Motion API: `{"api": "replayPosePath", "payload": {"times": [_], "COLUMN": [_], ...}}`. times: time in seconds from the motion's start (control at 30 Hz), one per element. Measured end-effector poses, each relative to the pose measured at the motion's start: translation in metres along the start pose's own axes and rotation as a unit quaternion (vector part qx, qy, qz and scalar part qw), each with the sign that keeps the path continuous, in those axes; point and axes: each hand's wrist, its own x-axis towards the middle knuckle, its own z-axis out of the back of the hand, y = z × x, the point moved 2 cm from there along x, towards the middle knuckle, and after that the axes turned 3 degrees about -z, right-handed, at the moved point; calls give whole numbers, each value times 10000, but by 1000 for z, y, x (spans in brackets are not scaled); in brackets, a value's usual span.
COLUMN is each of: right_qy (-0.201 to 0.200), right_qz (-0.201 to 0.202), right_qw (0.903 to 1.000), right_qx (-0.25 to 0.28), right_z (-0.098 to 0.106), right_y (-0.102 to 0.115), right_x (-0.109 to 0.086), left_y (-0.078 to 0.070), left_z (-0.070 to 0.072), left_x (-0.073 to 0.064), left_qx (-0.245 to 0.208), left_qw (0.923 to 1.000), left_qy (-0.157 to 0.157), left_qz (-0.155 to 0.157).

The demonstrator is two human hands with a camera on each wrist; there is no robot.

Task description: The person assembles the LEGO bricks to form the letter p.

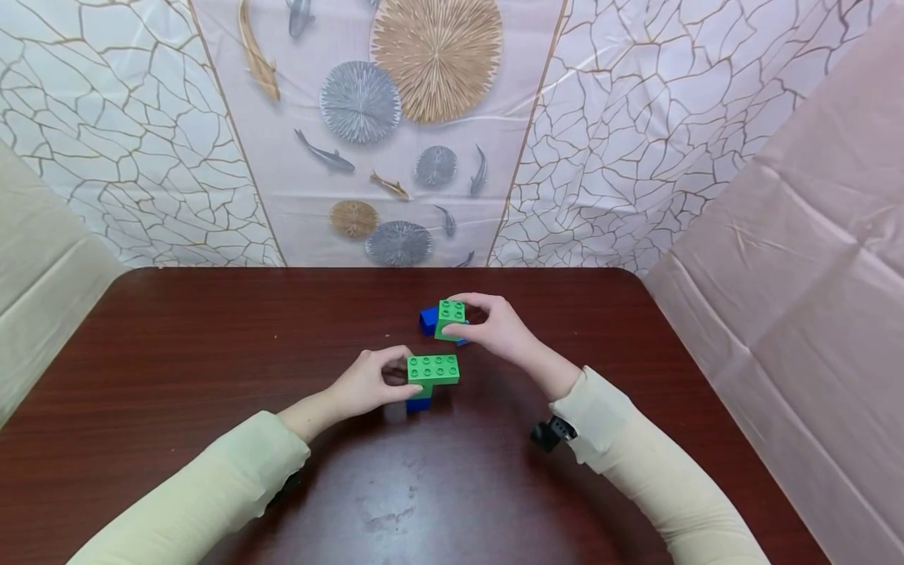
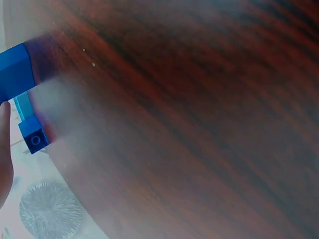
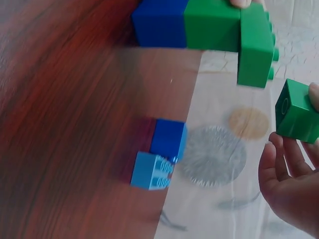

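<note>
My left hand pinches a stack of toy building bricks by its green middle part. A long green brick lies across the top of this stack and juts out to the right. Lowest in the stack is a blue brick, also seen as a blue brick in the left wrist view. Between thumb and fingers, my right hand holds a small green brick with four-sided, studded top. It is held apart from the stack, farther back and slightly right.
Behind the small green brick, a dark blue brick and a light blue brick sit side by side on the brown table. A patterned cloth hangs beyond the table's far edge, and a plain cloth hangs at the right.
</note>
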Motion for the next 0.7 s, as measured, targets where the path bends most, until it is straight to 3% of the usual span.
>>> {"api": "replayPosePath", "payload": {"times": [0.4,0.7], "right_qy": [218,450], "right_qz": [524,623], "right_qw": [9983,9970], "right_qx": [113,-28], "right_z": [-17,-28], "right_y": [13,14], "right_x": [-8,-11], "left_y": [3,2], "left_z": [-1,0], "left_x": [2,1], "left_qx": [-152,-121], "left_qw": [9998,9998], "left_qy": [34,117], "left_qz": [-78,-70]}}
